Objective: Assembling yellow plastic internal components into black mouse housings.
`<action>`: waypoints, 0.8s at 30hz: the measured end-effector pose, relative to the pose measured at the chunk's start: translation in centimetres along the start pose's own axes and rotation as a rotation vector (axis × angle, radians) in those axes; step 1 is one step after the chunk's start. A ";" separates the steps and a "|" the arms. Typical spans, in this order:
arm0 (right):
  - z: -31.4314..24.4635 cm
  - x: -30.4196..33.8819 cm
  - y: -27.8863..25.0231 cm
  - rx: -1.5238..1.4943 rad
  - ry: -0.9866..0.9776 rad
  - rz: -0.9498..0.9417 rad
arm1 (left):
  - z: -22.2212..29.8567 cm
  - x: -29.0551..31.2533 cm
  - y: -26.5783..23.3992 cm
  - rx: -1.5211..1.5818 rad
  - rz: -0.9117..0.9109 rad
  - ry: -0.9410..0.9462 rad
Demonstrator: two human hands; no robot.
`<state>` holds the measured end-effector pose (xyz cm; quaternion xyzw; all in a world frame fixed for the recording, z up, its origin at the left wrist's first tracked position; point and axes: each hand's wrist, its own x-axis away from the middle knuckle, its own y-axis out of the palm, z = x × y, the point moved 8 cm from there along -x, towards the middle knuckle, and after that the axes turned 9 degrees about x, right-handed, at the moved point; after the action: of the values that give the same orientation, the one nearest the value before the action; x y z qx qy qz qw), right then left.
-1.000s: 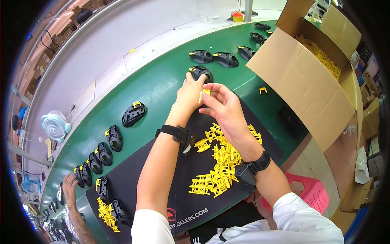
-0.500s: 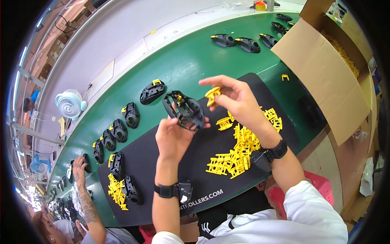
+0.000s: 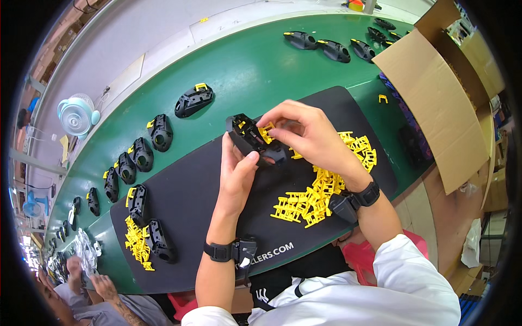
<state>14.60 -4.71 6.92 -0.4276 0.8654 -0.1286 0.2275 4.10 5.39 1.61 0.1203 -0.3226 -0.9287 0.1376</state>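
Observation:
My left hand [image 3: 238, 179] grips a black plastic housing [image 3: 249, 137], shaped like a computer mouse shell, its hollow inside turned up. Between the fingertips of my right hand [image 3: 315, 138] is a yellow plastic clip [image 3: 266, 133], held against the right side of the housing's opening. Fingers cover part of the clip, so whether it is seated I cannot tell. Below my right hand lies a pile of yellow clips [image 3: 310, 204] on the black mat [image 3: 217, 163]. A smaller heap of clips [image 3: 137, 244] sits at the mat's left end beside two black housings [image 3: 159, 242].
Black housings with yellow clips [image 3: 142, 155] line the green table [image 3: 244, 70] to the left. More housings [image 3: 334, 50] lie at the far right. A cardboard box [image 3: 435, 103] stands at the right edge. At the lower left, a co-worker's hands [image 3: 103, 285] are near silvery bags [image 3: 86, 250].
My right hand has brought the yellow clip left onto the housing, which has tilted in my left hand. The co-worker's hand has drawn back from the row. The whole view has shifted slightly.

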 end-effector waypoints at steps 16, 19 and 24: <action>-2.0 0.6 -0.4 0.335 -0.169 0.258 | -0.6 -0.2 0.8 -0.108 -0.060 0.039; -3.1 0.8 -0.3 0.387 -0.293 0.298 | -0.7 -0.2 0.0 -0.061 -0.003 0.071; -0.7 0.3 -0.8 0.109 -0.037 0.171 | -0.6 0.3 0.6 -0.008 -0.016 -0.091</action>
<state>14.64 -5.37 7.76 -0.3415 0.8861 -0.1474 0.2765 4.09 4.49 1.45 0.0797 -0.3237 -0.9357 0.1157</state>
